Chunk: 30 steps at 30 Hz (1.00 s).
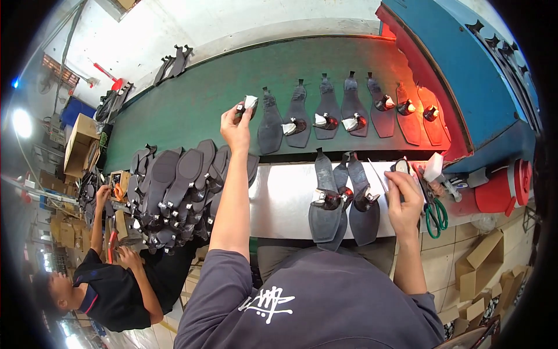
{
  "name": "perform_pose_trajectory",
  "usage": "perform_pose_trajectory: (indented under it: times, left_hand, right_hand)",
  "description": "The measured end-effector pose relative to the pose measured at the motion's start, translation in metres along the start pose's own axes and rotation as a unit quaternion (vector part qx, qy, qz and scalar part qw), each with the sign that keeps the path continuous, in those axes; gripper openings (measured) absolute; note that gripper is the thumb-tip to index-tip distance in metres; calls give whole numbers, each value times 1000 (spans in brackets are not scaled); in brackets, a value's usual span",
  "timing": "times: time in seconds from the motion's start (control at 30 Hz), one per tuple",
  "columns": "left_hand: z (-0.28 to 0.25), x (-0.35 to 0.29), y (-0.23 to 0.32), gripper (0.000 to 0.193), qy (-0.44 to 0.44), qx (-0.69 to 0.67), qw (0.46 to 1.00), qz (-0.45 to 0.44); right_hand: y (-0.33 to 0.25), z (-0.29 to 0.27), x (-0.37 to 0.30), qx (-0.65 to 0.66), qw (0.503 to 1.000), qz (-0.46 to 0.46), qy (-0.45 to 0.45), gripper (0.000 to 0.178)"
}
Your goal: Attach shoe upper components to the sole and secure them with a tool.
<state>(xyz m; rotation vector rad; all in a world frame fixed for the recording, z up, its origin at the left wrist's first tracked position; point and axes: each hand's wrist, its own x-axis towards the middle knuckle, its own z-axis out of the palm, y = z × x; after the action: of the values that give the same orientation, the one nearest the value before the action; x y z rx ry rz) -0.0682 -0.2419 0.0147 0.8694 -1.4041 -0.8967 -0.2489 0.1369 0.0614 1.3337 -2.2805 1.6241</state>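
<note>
My left hand (236, 129) is raised over the green conveyor belt (192, 87), its fingers closed on a small dark shoe strap with a white-wrapped part (250, 103). Just right of it lies a bare dark shoe sole (269, 125). Further right, a row of soles carries similar straps (325, 121), several with white wrapping. My right hand (405, 200) is closed at the right of the metal worktop (279, 200), on a thin pale stick-like tool (378, 177). Close to its left, dark sandals with straps (325, 218) lie partly overlapping on the worktop.
A large heap of dark soles (168, 186) lies left. Green-handled scissors (436, 218), a white bottle (433, 167) and a red container (503, 186) sit right. A blue machine with a red, glowing opening (430, 81) stands at the belt's right end. A co-worker (110, 285) works at left.
</note>
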Motion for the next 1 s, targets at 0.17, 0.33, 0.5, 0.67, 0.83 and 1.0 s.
perform_pose_trajectory:
  times: [0.17,0.33,0.5,0.67,0.83,1.0]
  left_hand:
    - [-1,-32,-42,40,-120,373,920,5]
    - [9,-39,-40,29,-127,381,913,74]
    - [-6,-4,12,28,-4,254,941,222]
    - [-5,-69,128,29,-213,-135,954,-162]
    - [-44,-164,151,23,-409,-290,807,-312]
    - [-51,-184,147,25,-356,-359,787,-353]
  right_hand:
    - [-30,16,-2,51,997,1,-49,20]
    - [-32,12,-17,42,998,5,-49,21]
    - [-32,3,-22,58,997,3,-59,18]
    - [-18,15,-14,428,875,193,-116,18]
    - [-60,41,6,655,700,213,-188,42]
    - [-69,32,4,638,719,202,-187,23]
